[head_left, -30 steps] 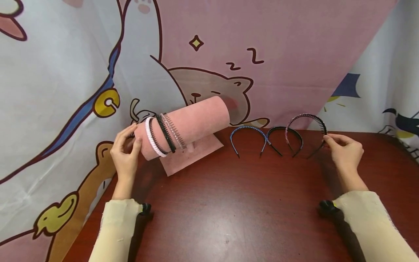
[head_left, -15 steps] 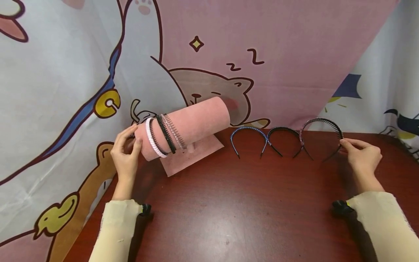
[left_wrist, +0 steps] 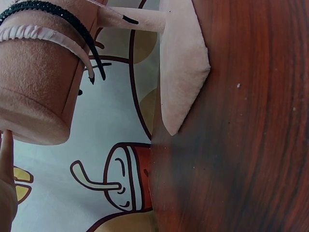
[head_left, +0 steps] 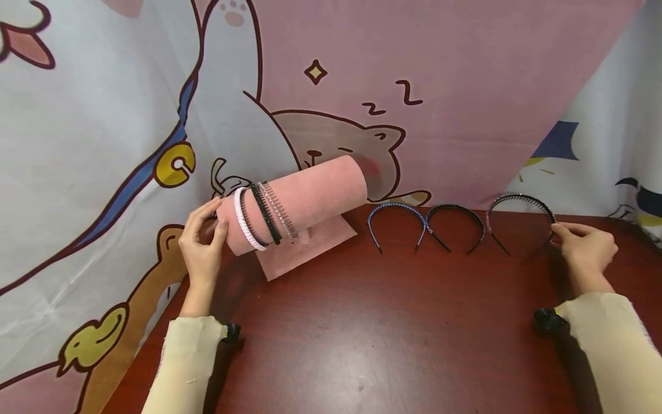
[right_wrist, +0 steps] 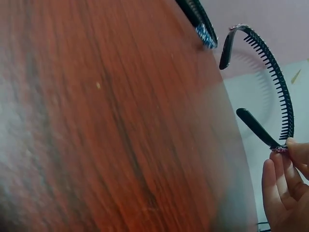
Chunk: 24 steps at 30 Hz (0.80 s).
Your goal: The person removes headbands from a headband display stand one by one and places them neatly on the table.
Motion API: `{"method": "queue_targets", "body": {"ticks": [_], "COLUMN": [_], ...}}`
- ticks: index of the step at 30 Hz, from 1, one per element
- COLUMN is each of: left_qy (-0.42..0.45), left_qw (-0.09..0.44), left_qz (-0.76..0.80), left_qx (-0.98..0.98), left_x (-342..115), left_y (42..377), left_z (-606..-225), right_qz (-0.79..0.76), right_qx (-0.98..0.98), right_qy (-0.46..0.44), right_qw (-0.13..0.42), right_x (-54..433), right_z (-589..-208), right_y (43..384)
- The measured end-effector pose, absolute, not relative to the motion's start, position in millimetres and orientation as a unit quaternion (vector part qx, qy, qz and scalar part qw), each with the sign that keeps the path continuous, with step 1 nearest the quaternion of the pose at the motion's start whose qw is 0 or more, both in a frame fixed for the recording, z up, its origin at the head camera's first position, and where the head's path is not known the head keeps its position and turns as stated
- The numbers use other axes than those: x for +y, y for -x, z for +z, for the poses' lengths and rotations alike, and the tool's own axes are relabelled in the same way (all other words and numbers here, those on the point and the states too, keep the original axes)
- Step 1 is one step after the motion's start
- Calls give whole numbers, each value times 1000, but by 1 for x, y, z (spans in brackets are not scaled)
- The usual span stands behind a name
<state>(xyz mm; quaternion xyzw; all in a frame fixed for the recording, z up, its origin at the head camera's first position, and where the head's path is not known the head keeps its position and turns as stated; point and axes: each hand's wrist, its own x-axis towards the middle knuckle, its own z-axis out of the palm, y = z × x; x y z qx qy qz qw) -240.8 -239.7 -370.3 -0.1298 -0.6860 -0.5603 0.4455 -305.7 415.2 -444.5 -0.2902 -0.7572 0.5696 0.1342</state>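
Observation:
My left hand (head_left: 200,247) holds the near left end of a pink headband stand (head_left: 323,185), its thumb and fingers at that end of the padded roll. In the left wrist view one finger touches the end of the roll (left_wrist: 38,96). A white headband (head_left: 241,221), a black headband (head_left: 266,214) and a glittery pale pink toothed headband (head_left: 280,211) sit around the roll. On the right, my right hand (head_left: 589,248) pinches one side of a pink-and-black toothed headband (right_wrist: 285,96) between thumb and fingers, its arch upward and its ends toward the table.
A blue headband (head_left: 396,204) and a black headband (head_left: 456,206) stand side by side at the back of the dark red wooden table (head_left: 362,322), just left of the held one. Behind them hangs a cartoon-printed cloth (head_left: 455,149). The stand's flat base (head_left: 305,259) rests on the table.
My right hand has moved right with the pink-and-black headband, which no longer overlaps the black one as before. My left hand stays on the stand. The head view has shifted slightly.

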Motion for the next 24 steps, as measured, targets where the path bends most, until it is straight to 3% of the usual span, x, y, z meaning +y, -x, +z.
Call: {"method": "queue_targets", "body": {"ticks": [11, 24], "left_qy": [134, 119], "left_qw": [448, 444], "left_qz": [-559, -546], "left_qx": [-684, -700], "left_x": [-241, -241], "left_y": [244, 240], "left_z": [-371, -371], "right_qz": [551, 571], "right_qx": [-769, -762], "right_qy": [311, 294], "right_qw": [91, 88], "right_x": [426, 429], "right_z": [-454, -461], "right_y": [309, 314]}}
